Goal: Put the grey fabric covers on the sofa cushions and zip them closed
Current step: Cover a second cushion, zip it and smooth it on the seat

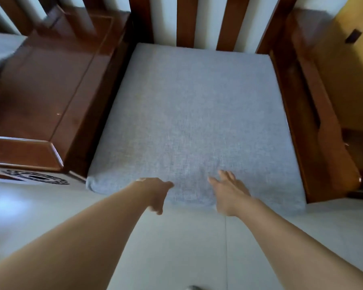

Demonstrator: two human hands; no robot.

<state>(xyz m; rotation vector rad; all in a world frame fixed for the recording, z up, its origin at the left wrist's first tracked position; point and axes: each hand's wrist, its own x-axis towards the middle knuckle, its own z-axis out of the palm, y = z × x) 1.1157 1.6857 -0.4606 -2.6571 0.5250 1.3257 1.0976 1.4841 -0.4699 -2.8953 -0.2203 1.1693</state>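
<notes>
A square cushion in a grey fabric cover lies flat on the seat of a wooden armchair, filling it from side to side. No zip shows on its top or front. My left hand is at the cushion's front edge with the thumb on the fabric and the fingers hanging down past the edge. My right hand lies on the front part of the cushion with its fingers spread and straight, pressing the cover. Neither hand holds anything.
A glossy dark wooden side table stands to the left of the seat. The chair's wooden armrest runs along the right, and back slats rise behind. Pale tiled floor lies in front. Another grey cushion shows at far left.
</notes>
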